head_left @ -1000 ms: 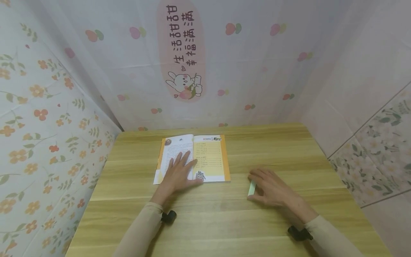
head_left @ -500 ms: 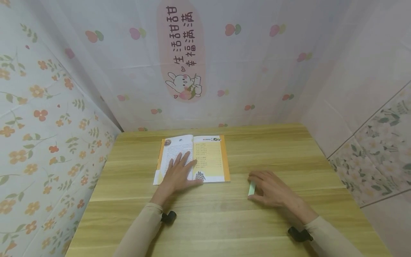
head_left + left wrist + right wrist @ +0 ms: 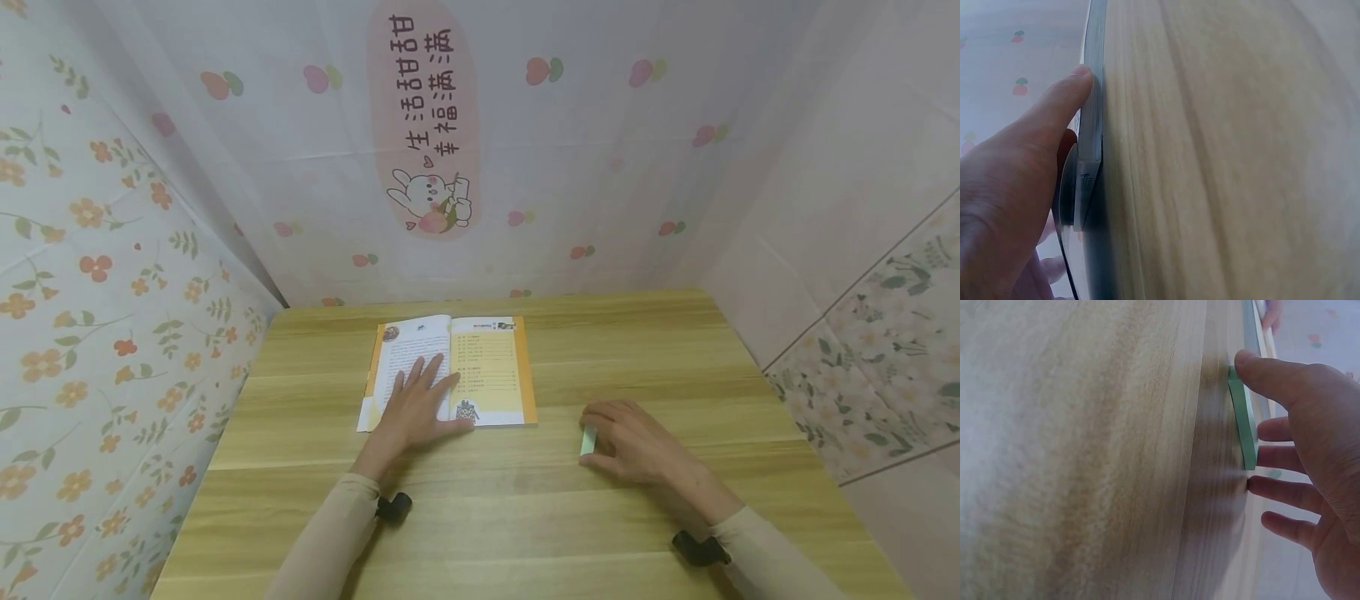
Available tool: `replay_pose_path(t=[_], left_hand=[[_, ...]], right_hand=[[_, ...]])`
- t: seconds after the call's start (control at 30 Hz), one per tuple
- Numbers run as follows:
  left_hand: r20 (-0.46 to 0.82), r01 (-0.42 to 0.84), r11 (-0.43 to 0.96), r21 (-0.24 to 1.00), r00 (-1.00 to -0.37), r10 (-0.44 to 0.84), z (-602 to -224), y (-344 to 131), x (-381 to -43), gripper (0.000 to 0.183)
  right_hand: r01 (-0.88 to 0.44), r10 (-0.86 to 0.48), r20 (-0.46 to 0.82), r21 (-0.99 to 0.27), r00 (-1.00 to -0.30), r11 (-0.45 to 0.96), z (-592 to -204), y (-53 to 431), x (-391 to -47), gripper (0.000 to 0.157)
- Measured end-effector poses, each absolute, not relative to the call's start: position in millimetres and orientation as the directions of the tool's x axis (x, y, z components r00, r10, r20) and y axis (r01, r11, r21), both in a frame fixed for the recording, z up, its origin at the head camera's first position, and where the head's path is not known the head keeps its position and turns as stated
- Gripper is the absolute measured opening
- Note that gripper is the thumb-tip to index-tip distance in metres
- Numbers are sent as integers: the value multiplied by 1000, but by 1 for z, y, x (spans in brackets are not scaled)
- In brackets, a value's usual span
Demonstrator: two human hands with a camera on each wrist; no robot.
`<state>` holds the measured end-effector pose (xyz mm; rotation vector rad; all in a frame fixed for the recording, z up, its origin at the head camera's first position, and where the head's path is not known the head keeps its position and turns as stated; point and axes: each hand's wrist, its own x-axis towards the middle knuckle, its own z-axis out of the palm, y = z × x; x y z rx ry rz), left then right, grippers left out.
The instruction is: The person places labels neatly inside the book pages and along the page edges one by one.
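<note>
An open book [image 3: 487,367] lies on the table, its right page yellow with an orange border and its left page covered in print. Across the left page and the spine rests my left hand [image 3: 416,408], fingers spread, thumb along the bottom edge. The left wrist view shows that thumb [image 3: 1063,100] against the book's page edges [image 3: 1092,106]. To the right of the book, my right hand [image 3: 630,442] holds a light green strip [image 3: 588,440] between thumb and fingers, close to the tabletop. In the right wrist view the green strip [image 3: 1243,419] runs from the thumb tip towards the fingers.
The wood-grain table [image 3: 525,517] ends at a white printed curtain [image 3: 600,167] behind. A floral cloth [image 3: 112,275] hangs on the left, and a pale floral panel [image 3: 892,358] stands on the right. Black wrist cameras [image 3: 699,547] sit on both sleeves.
</note>
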<state>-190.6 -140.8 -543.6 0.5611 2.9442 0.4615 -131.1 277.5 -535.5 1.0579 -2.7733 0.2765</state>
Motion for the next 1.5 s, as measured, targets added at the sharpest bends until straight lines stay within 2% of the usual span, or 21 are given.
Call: replay_pose_path(t=[0.7,1.0,1.37,1.5], left_hand=[[-43,344,879,332,-925,378,-544,-141,-190,100],[-44,344,878,333,-924,379,-544,-141,-189,100],[-44,343,877,337,-925,378,-543,-141,-189,99],[-44,343,878,333,-925,378,-543,-141,-189,100]], right_hand=[[-707,-662,297,-64,-688,705,-536,280,-130,52],[-719,-669,319,-61,-671,692,-538,279,-130,40],[-730,-669,335,-93,-663,677,-539,279,-131,41],[-737,-672,348,-92,-654,670,-539,280,-132,51]])
